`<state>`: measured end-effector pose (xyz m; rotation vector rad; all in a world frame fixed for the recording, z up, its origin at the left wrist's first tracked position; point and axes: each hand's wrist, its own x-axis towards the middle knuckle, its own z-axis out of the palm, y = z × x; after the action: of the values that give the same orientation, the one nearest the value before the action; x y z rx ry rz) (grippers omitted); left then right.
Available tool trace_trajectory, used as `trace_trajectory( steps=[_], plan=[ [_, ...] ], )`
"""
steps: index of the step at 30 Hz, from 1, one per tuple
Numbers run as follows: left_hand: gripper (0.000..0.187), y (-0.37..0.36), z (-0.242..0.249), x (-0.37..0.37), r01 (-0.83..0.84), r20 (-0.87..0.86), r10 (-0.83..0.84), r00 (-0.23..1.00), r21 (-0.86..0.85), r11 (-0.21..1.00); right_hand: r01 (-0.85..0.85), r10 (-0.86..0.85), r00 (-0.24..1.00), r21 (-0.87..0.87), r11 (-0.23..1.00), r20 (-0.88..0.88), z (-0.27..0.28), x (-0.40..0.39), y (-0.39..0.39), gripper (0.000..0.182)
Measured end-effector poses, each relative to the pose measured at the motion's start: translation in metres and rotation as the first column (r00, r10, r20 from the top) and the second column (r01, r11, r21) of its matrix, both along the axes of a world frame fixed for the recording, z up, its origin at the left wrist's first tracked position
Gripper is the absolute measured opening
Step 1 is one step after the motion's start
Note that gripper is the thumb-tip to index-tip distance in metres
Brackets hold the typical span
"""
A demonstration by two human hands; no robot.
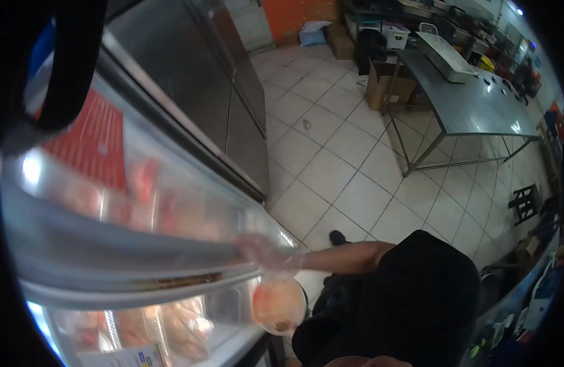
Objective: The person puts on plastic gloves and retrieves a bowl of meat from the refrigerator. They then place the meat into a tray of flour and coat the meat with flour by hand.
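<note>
My right hand (266, 254), in a clear plastic glove, reaches out to the edge of a glass freezer lid (172, 254). Its fingers are blurred but appear closed over the lid's grey frame. Just below that hand is a round bowl (279, 306) with pale and orange food in it. My left hand (289, 329) shows only in small part at the bowl's lower rim, apparently holding it; most of it is hidden by the bowl and my dark sleeve. Under the lid lie several packs of pinkish food (178, 330), seen partly through glass.
A tall steel cabinet (190, 79) stands beyond the freezer. A steel table (471, 110) carries a long metal tray (447, 58), with a cardboard box (386, 85) beneath. A black stool (525, 203) is at the right on the tiled floor (331, 153).
</note>
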<state>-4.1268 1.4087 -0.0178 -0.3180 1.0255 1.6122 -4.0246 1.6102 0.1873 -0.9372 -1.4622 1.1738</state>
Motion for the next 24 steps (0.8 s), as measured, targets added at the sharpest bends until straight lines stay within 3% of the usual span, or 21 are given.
trace_trajectory(
  steps=[1, 3, 5, 8, 10, 11, 13, 14, 15, 16, 17, 18, 19, 20, 21, 24],
  plan=[
    [0.066, 0.01, -0.004, 0.004, 0.018, -0.014, -0.018, 1.0, -0.003, 1.0, -0.172, 0.163, 0.983, 0.109, 0.979, 0.082, -0.006, -0.016, 0.009, 0.027],
    [0.065, 0.039, -0.013, 0.009, 0.035, -0.038, -0.035, 0.999, -0.001, 0.999, -0.425, 0.405, 0.904, -0.197, 0.883, -0.137, 0.022, -0.032, 0.004, 0.035],
    [0.064, 0.076, -0.023, 0.016, 0.029, -0.049, -0.029, 0.998, 0.008, 1.0, -0.362, 0.377, 0.925, 0.191, 0.912, -0.048, -0.011, -0.051, 0.012, 0.035],
    [0.063, 0.132, -0.042, 0.028, -0.011, -0.059, 0.013, 0.998, 0.042, 0.999, -0.617, 0.608, 0.787, 0.155, 0.772, 0.103, -0.006, 0.033, 0.053, 0.036],
    [0.063, 0.156, -0.056, 0.038, -0.061, -0.054, 0.066, 0.996, 0.079, 0.995, -0.637, 0.627, 0.751, 0.023, 0.771, -0.207, -0.031, 0.109, 0.093, 0.034],
    [0.062, 0.153, -0.061, 0.044, -0.118, -0.04, 0.122, 0.992, 0.093, 0.989, -0.522, 0.538, 0.837, 0.149, 0.84, -0.104, -0.087, 0.146, 0.112, 0.033],
    [0.062, 0.133, -0.07, 0.067, -0.244, -0.02, 0.25, 0.968, 0.149, 0.958, -0.527, 0.396, 0.825, -0.297, 0.796, -0.402, -0.192, 0.244, 0.151, 0.034],
    [0.061, 0.123, -0.074, 0.084, -0.322, -0.002, 0.328, 0.945, 0.19, 0.928, -0.326, 0.286, 0.942, -0.268, 0.907, -0.177, -0.181, 0.299, 0.167, 0.033],
    [0.061, 0.11, -0.077, 0.102, -0.392, 0.019, 0.398, 0.917, 0.222, 0.893, -0.128, 0.009, 0.881, 0.221, 0.967, 0.473, -0.225, 0.356, 0.183, 0.035],
    [0.061, 0.11, -0.079, 0.122, -0.44, 0.036, 0.448, 0.893, 0.267, 0.857, -0.037, 0.142, 0.915, -0.271, 0.962, 0.377, -0.208, 0.403, 0.213, 0.039],
    [0.061, 0.12, -0.082, 0.138, -0.469, 0.056, 0.479, 0.876, 0.328, 0.82, 0.02, 0.071, 0.979, -0.439, 0.898, 0.189, -0.215, 0.446, 0.239, 0.049],
    [0.06, 0.133, -0.08, 0.151, -0.49, 0.062, 0.506, 0.86, 0.374, 0.787, 0.07, 0.111, 0.932, -0.473, 0.878, 0.345, -0.199, 0.485, 0.271, 0.057],
    [0.06, 0.151, -0.074, 0.16, -0.495, 0.039, 0.524, 0.851, 0.394, 0.775, 0.114, 0.097, 0.941, -0.572, 0.813, 0.325, -0.166, 0.505, 0.3, 0.056],
    [0.059, 0.179, -0.064, 0.167, -0.404, -0.135, 0.495, 0.858, 0.417, 0.814, 0.162, 0.062, 0.946, -0.628, 0.761, 0.318, -0.165, 0.529, 0.33, 0.057],
    [0.055, 0.218, -0.042, 0.179, -0.499, -0.062, 0.557, 0.828, 0.369, 0.784, 0.218, 0.015, 0.946, -0.673, 0.707, 0.323, -0.167, 0.552, 0.361, 0.058],
    [0.052, 0.322, -0.015, 0.201, -0.452, -0.172, 0.506, 0.845, 0.276, 0.848, 0.319, -0.116, 0.935, -0.655, 0.685, 0.335, -0.146, 0.591, 0.44, 0.061]
  ],
)
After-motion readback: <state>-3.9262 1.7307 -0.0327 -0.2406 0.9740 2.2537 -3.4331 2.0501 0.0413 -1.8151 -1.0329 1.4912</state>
